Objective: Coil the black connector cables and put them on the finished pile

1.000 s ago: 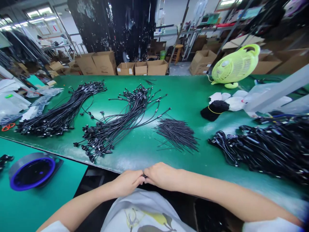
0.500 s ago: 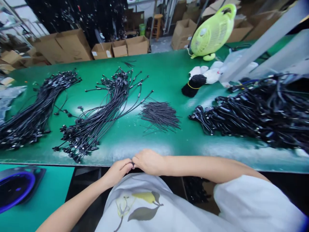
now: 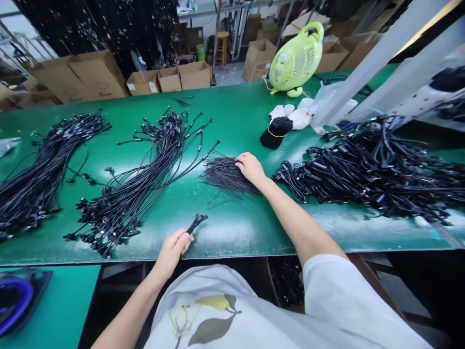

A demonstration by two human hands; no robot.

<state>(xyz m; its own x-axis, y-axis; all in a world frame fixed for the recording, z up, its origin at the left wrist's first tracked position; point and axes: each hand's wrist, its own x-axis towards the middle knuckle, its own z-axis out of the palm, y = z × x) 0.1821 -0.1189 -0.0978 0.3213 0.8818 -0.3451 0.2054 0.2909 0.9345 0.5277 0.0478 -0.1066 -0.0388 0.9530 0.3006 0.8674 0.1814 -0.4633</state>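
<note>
My left hand (image 3: 176, 247) is closed around a folded black cable (image 3: 196, 222), whose looped end sticks out past the fingers above the table's front edge. My right hand (image 3: 250, 167) rests on the upper right of a pile of thin black wire ties (image 3: 225, 178). Its fingers are bent and drawn together at the pile; whether a tie is between them is hidden. Left of that pile lies a loose bundle of black cables (image 3: 156, 160) with connectors at both ends.
Another cable bundle (image 3: 54, 160) lies at the far left. On the right are a heap of coiled cables (image 3: 363, 179), a banded black bunch (image 3: 276, 132), a green fan (image 3: 296, 60) and a slanting grey post (image 3: 370, 63). Cardboard boxes (image 3: 98, 75) stand behind the green table (image 3: 232, 232).
My hands were together at the table's front edge and have parted. The right has reached forward to the tie pile. The left has stayed near the edge, its folded cable now showing. The view has shifted.
</note>
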